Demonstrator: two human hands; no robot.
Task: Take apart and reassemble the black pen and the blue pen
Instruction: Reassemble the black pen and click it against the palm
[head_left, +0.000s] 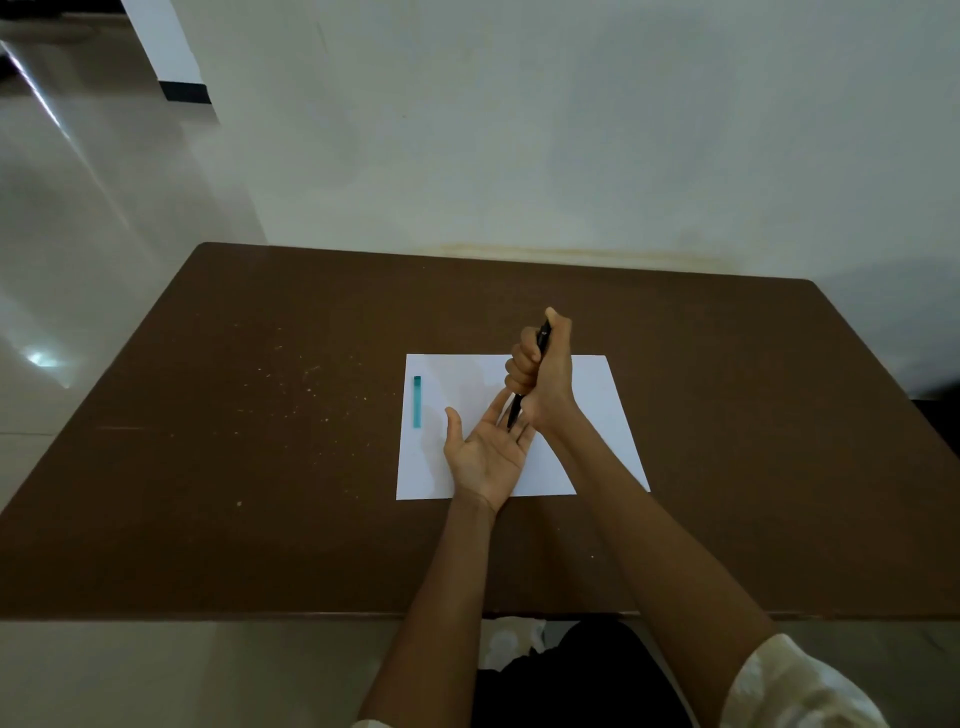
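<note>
I see the right hand (543, 376) keep a tight grip round the thin black pen (527, 382), tip down over the flat left hand (485, 454), maybe to catch parts, while the blue pen (417, 401) waits on white paper (597, 405).

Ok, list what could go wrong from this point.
The right hand grips the black pen upright, tip down over the open left hand; a small part dropping out could bounce off the palm and roll off the white paper. The blue pen lies loose near the paper's left edge and might roll away.
</note>
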